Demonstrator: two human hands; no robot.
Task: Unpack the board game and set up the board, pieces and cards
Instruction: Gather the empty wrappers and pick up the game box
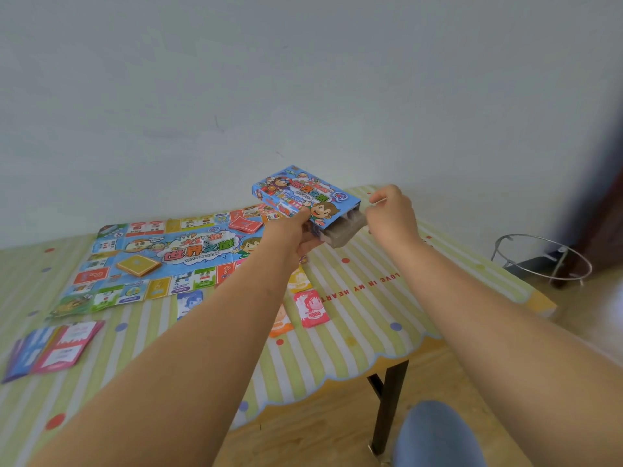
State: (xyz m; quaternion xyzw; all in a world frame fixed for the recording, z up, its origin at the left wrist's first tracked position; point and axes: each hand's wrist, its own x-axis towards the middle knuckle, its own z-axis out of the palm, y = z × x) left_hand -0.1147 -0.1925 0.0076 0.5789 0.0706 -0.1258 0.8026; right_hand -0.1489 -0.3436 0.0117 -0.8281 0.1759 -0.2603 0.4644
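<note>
Head view: your left hand [290,230] grips the box [305,197] from beneath, thumb on its lid, lifted just right of the board [161,254]. A grey tray [344,232] pokes from the box's open end, and your right hand [391,214] sits curled at that end (whether it pinches the tray I cannot tell). A red deck [245,225] and a yellow deck [137,264] lie on the board, so 2 stacks are set. You seem to be emptying the box. Next, draw the tray straight out, box held level.
</note>
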